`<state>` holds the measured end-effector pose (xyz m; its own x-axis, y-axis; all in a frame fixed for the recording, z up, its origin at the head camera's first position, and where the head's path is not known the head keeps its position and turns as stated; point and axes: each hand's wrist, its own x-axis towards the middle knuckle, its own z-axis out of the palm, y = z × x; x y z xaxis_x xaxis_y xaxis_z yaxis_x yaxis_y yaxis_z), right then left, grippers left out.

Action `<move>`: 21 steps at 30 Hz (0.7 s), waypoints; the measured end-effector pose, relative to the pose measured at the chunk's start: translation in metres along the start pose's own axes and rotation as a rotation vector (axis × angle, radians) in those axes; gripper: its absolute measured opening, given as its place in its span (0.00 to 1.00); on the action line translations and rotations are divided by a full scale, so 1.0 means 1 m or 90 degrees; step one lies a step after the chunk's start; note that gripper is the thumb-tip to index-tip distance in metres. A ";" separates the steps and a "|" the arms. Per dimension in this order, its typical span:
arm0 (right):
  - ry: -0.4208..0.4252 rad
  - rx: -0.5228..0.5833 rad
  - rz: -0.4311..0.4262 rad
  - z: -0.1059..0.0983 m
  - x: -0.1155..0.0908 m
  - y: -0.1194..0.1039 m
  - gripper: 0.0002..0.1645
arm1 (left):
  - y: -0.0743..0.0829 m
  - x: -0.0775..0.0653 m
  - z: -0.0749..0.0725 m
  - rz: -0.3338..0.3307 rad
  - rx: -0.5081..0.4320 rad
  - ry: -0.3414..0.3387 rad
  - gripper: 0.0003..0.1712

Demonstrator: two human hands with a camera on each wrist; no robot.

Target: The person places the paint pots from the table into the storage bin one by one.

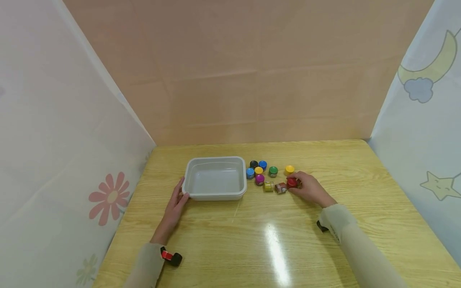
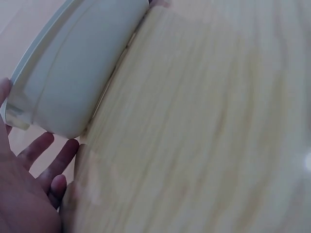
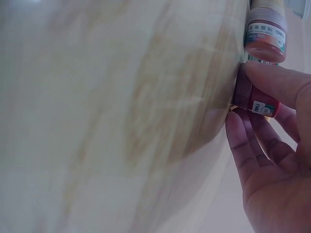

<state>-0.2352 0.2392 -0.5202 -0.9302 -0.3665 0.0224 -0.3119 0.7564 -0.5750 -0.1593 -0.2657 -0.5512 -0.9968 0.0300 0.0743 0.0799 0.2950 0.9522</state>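
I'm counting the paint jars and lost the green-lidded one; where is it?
In the head view the green-lidded jar stands upright on the table, right of the grey tray, between the small yellow-lidded jar and the larger yellow-lidded jar.

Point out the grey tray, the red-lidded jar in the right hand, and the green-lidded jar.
grey tray (image 1: 215, 195): head view, on its near rim.
red-lidded jar (image 1: 291, 182): head view, on its red lid.
green-lidded jar (image 1: 273, 170): head view, on its green lid.

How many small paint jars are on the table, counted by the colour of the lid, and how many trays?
Black jar: 1
Blue jars: 2
Yellow jars: 3
Green jar: 1
Purple jar: 1
Brown jar: 1
Red jar: 1
Grey tray: 1
Total: 11
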 end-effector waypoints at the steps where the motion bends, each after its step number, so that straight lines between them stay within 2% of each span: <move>1: 0.001 0.001 0.003 0.000 0.000 0.000 0.25 | -0.001 0.000 0.000 0.005 -0.002 0.002 0.36; 7: 0.006 0.004 0.000 0.001 0.000 -0.001 0.25 | -0.004 -0.001 0.002 0.025 -0.006 0.009 0.36; 14: -0.004 -0.001 0.007 0.003 0.001 0.003 0.23 | -0.004 -0.001 0.003 0.017 -0.009 0.025 0.35; 21: -0.004 0.000 0.001 0.002 -0.001 0.002 0.23 | -0.008 0.000 0.004 0.015 -0.014 0.022 0.36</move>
<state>-0.2350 0.2405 -0.5230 -0.9295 -0.3686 0.0155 -0.3100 0.7575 -0.5746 -0.1598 -0.2643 -0.5599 -0.9942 0.0041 0.1072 0.1042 0.2736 0.9562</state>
